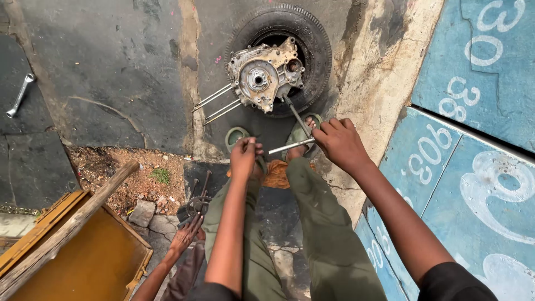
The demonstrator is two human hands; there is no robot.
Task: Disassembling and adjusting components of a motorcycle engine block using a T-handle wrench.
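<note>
- The tyre [317, 39] lies flat on the dark ground straight ahead of your two hands, and it carries the metal engine casing [262, 75] in its middle, so the casing sits just beyond your grip.
- To the right of your right hand, the blue painted slab [473, 178] runs along your forearm, and its edge lies close beside your right leg; there is little side room there.
- To the left of your left hand and lower down, a yellow wooden box [95, 262] with a plank [67, 228] across it stands well apart from your grip, past a patch of dirt and rubble [134, 178].
- Three thin studs [217, 103] stick out of the casing toward your left, ahead of your left hand and not touching it.
- Your right hand [340, 142] is closed around one end of a steel T-handle wrench [292, 146]; its shaft [295, 114] runs forward from your grip to the casing.
- Your left hand [245, 156] is curled shut at the other end of the same crossbar, thumb and fingers pinched on it.
- Both hands sit just above your sandalled feet [237, 136], which are planted near the tyre's near edge.
- Another person's hand [186, 237] reaches in below your left arm, touching a small bundle of tools [196, 203].
- A spanner [19, 95] lies far off to the left on the dark ground.
</note>
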